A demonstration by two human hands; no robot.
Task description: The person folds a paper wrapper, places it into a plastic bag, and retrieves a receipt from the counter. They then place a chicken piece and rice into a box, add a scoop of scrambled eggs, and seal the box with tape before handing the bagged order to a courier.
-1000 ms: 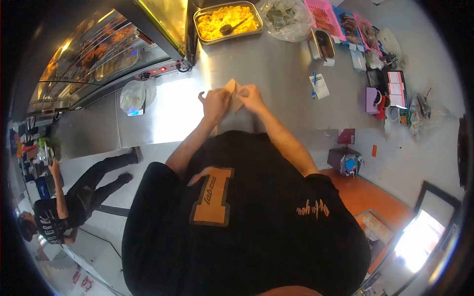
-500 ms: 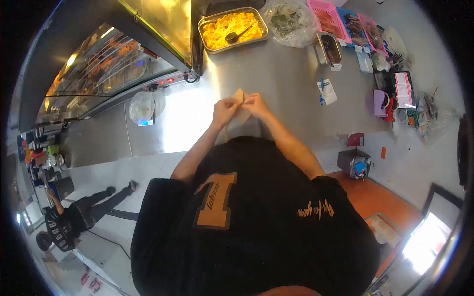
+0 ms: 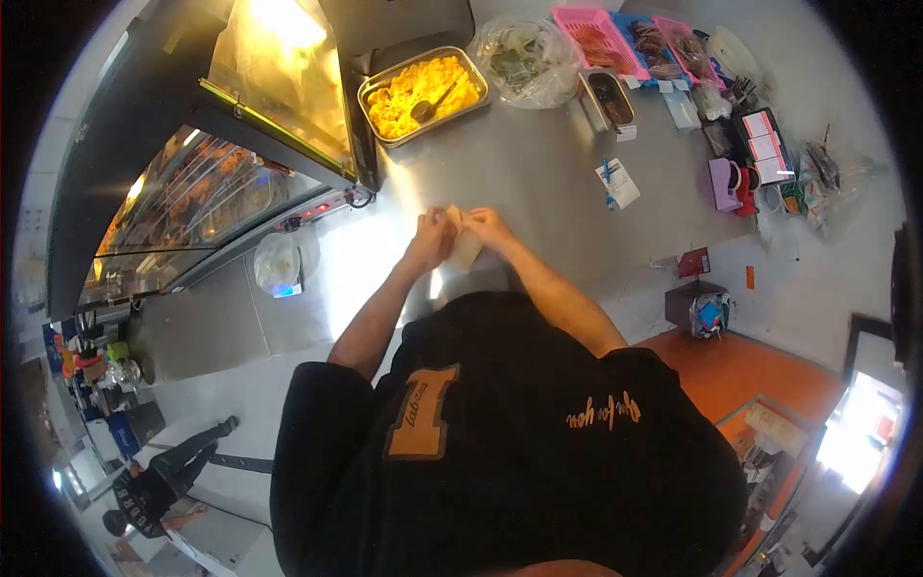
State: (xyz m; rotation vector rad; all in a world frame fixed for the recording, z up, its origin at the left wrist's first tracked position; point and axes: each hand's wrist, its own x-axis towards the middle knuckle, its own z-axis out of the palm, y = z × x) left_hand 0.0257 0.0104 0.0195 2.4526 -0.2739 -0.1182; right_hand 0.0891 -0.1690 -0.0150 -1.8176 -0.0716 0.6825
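Between my two hands is a folded piece of tan paper (image 3: 468,252), held just above the steel counter (image 3: 524,173). My left hand (image 3: 433,238) grips its left side with curled fingers. The fingers of my right hand (image 3: 487,228) pinch its upper right edge. Whether the paper is a bag or a wrapper cannot be made out. Beyond my hands stands a metal tray (image 3: 437,124) of yellow food, with a dark ladle (image 3: 423,112) lying in it.
A heated display case (image 3: 260,154) rises at the left. Along the back are a plastic bag of greens (image 3: 529,62), a metal container (image 3: 608,101) and pink baskets (image 3: 601,43). A paper slip with a pen (image 3: 620,183) lies right. Another person (image 3: 154,495) is far left.
My view has shifted, so the counter items appear lower and further left. My left hand has curled further around the paper, and both hands still hold it.
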